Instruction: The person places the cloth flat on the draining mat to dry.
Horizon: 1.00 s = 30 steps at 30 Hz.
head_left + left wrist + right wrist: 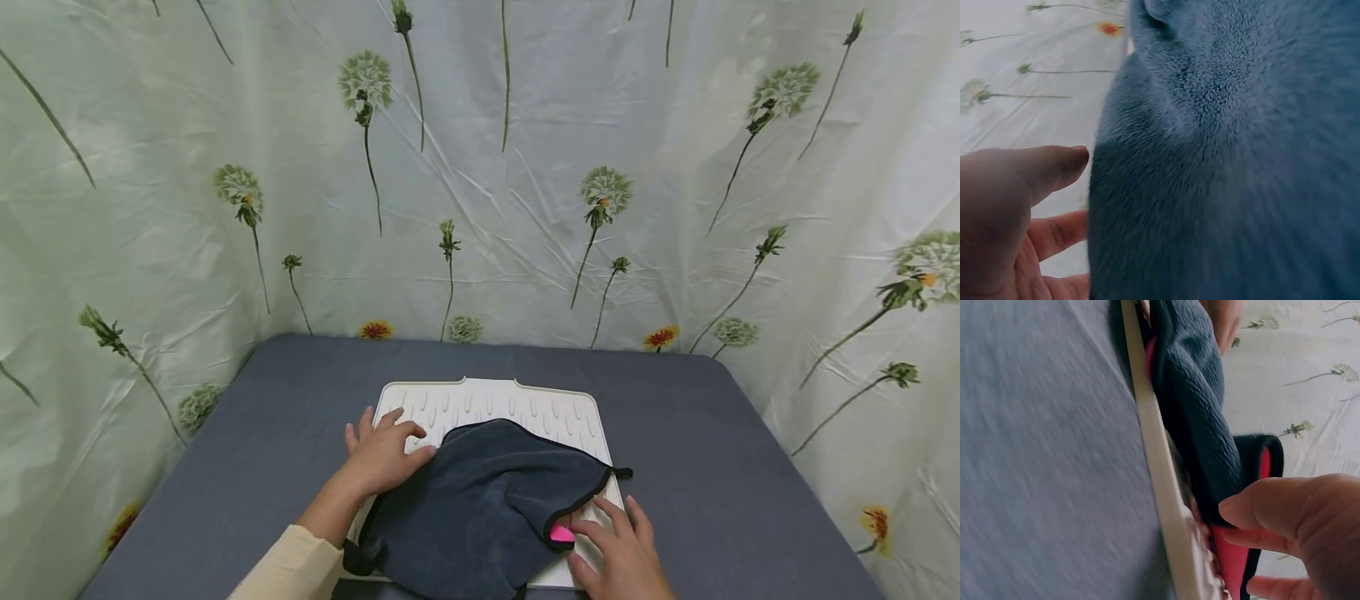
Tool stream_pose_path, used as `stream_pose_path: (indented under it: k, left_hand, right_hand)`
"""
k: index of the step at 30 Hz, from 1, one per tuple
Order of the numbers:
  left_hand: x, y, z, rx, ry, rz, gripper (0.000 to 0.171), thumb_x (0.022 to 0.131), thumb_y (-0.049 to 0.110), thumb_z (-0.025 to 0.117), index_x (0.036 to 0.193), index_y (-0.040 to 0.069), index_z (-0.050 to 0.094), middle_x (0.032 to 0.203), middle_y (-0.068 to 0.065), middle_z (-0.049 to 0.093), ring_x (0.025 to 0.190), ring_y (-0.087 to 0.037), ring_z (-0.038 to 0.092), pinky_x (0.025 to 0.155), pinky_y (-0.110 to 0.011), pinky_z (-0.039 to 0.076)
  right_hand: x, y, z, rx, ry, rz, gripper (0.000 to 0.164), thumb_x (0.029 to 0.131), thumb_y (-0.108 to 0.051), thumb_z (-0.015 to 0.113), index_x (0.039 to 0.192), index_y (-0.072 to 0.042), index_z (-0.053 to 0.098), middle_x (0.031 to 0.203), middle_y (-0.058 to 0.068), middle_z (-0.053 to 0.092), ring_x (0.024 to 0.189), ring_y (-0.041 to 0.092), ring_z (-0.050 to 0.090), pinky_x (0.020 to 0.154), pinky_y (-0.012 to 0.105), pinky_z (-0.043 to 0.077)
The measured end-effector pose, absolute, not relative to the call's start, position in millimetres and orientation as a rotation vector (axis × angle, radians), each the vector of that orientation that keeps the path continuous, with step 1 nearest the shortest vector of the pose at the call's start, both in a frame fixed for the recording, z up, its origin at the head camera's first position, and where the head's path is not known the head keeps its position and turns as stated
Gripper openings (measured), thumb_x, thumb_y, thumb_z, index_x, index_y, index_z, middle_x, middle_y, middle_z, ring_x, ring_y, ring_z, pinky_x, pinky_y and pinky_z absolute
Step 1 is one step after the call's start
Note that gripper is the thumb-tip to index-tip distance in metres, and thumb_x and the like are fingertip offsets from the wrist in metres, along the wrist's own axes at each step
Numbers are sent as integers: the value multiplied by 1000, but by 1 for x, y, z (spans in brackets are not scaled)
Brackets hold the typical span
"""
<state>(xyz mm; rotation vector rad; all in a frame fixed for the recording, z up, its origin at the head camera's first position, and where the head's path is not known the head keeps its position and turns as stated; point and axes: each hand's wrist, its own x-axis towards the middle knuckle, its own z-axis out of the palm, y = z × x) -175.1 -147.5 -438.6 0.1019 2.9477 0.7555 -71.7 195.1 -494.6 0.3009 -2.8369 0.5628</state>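
Observation:
A dark blue plush cloth with black binding and a pink underside drapes over a white ribbed plastic tray. Black loops hang at its corners. My left hand is at the cloth's upper left edge, fingers spread over the tray and thumb by the binding. In the left wrist view the left hand stays beside the plush surface with nothing gripped. My right hand is at the turned-up right edge. Seen from the right wrist, thumb and forefinger of the right hand pinch the cloth there.
The tray lies on a grey-covered table. Behind and at both sides hangs a white curtain printed with dandelions. Whatever lies under the cloth is mostly hidden.

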Motion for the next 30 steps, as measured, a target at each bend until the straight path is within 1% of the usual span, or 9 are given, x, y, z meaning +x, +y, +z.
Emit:
stream_pose_path:
  k: [5,8,11,15,17,22,25,28,30]
  left_hand:
    - [-194,-134,-445,147,2958,652,27,100,36,63,119,22,75,156,-20,47,151,-59,14,114,-82,6]
    - [-202,-129,-447,160,2956,615,24,101,33,62,119,22,75,156,-19,47,151,-58,16,115,-81,7]
    - [-206,-126,-449,174,2955,601,21,99,32,66,114,24,77,155,-18,48,151,-58,16,115,-81,8]
    - [-209,-123,-451,201,2952,588,18,95,30,72,110,24,78,155,-19,49,150,-59,18,114,-81,10]
    - [-210,-121,-452,204,2954,571,20,94,30,73,112,24,78,155,-19,48,150,-58,19,114,-81,11]
    - [-214,-116,-458,166,2972,537,25,94,33,73,117,23,75,154,-19,48,149,-57,21,115,-79,14]
    - [-216,-112,-462,157,2980,560,20,93,32,74,110,22,77,153,-19,50,148,-57,22,115,-78,15]
    - [-218,-109,-466,161,2979,598,9,91,29,76,95,21,76,152,-19,51,147,-58,23,115,-78,15]
    - [-219,-107,-467,164,2979,614,7,89,27,77,86,21,75,151,-19,51,147,-59,24,114,-78,15]
  right_hand:
    - [-68,189,-507,333,-2739,528,33,65,-35,89,94,-25,76,125,16,66,124,53,48,97,69,42]
    - [-66,185,-510,300,-2719,563,32,66,-34,89,94,-26,76,128,16,65,124,55,44,94,70,43]
    - [-65,180,-513,312,-2659,581,29,64,-30,89,89,-27,75,124,16,66,122,55,46,95,68,40]
    - [-64,178,-512,269,-2701,622,26,67,-28,89,86,-29,72,125,15,66,124,56,44,97,69,39]
    - [-63,178,-511,255,-2725,639,25,67,-27,89,85,-29,72,125,15,66,126,56,44,100,69,37]
    - [-63,179,-511,277,-2675,628,24,67,-23,89,81,-29,71,120,14,68,123,49,51,104,59,31]
    - [-63,179,-512,274,-2653,629,23,68,-23,88,79,-29,70,118,12,69,120,43,56,104,56,29]
    - [-62,180,-513,259,-2654,623,24,68,-23,88,78,-31,68,116,10,70,117,37,60,104,53,28]
    - [-62,180,-513,248,-2658,619,25,68,-23,89,76,-31,67,115,8,71,115,34,62,104,52,28]
